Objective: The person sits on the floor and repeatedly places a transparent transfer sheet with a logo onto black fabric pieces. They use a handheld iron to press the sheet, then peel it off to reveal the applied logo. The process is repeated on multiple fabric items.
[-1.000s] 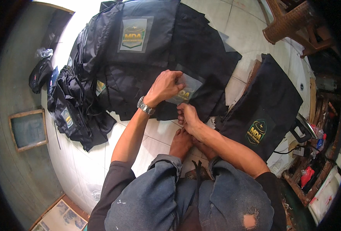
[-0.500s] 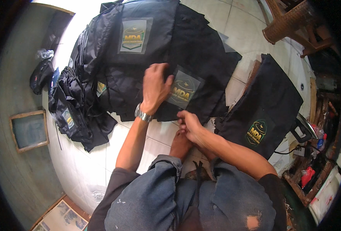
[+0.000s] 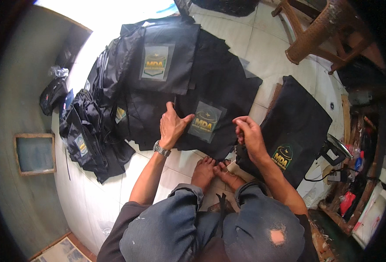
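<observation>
My left hand (image 3: 173, 125) rests on a black fabric piece (image 3: 228, 83), thumb stretched out and fingers extended. Beside its thumb lies a clear film (image 3: 207, 122) bearing a gold and green printed emblem, flat on the fabric. My right hand (image 3: 248, 136) hovers to the right of this film, its index finger reaching left and the others loosely curled. Nothing visible is held in either hand. Above the left hand, a black fabric piece (image 3: 182, 52) carries another film-covered emblem (image 3: 156, 63).
Crumpled black fabric pieces (image 3: 88, 131) lie at the left. At the right, black cloth with an emblem (image 3: 282, 157) covers a board, near an iron (image 3: 337, 150) with a cord. A brown plastic stool (image 3: 315, 32) stands at the far right. My bare feet (image 3: 204, 172) are below the fabric.
My right hand has moved up and right, away from the fabric's near edge. My left hand has drawn slightly nearer, its fingers now more plainly spread. The whole view has shifted somewhat.
</observation>
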{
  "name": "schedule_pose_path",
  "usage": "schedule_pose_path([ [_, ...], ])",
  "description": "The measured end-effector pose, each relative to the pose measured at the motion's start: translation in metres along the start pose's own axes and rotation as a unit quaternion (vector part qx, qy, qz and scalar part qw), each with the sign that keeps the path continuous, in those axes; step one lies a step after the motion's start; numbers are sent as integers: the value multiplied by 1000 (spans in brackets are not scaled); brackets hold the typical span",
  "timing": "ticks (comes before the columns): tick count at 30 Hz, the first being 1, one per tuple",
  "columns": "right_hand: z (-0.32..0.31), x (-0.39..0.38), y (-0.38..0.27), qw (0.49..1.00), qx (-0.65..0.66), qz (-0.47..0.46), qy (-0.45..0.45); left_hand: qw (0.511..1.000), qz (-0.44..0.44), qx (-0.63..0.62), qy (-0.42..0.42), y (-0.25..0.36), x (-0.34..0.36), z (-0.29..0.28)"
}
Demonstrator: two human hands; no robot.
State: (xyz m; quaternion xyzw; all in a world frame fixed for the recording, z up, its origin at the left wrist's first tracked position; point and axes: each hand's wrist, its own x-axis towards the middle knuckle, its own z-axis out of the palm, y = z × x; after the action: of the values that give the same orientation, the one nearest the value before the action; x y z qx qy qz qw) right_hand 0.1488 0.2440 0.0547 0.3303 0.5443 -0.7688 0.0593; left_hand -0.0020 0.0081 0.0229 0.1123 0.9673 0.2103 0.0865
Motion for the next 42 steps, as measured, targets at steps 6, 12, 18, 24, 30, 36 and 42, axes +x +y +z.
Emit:
schedule_pose_path([
  [6, -22, -12, -6, 990, 115, -67, 49, 975, -61, -129, -172, -21, 7, 23],
  [12, -36, -26, 4, 982, 132, -108, 77, 957, 7, -231, -177, 10, -8, 15],
  [18, -37, -40, 12, 980, 106, -143, 91, 945, 18, -276, -174, 82, -28, -71],
  [24, -51, -45, 22, 969, 73, -173, 163, 949, 125, -238, -163, 187, -31, -141],
  [30, -97, -58, -46, 979, 4, -167, 120, 902, 278, -297, -146, 298, 8, -182],
  [36, -167, -116, -155, 902, 258, -333, 93, 841, 321, -414, -139, 365, 21, -186],
  [42, -201, -168, -111, 914, 22, -317, 252, 817, 175, -500, -227, 327, -50, -111],
])
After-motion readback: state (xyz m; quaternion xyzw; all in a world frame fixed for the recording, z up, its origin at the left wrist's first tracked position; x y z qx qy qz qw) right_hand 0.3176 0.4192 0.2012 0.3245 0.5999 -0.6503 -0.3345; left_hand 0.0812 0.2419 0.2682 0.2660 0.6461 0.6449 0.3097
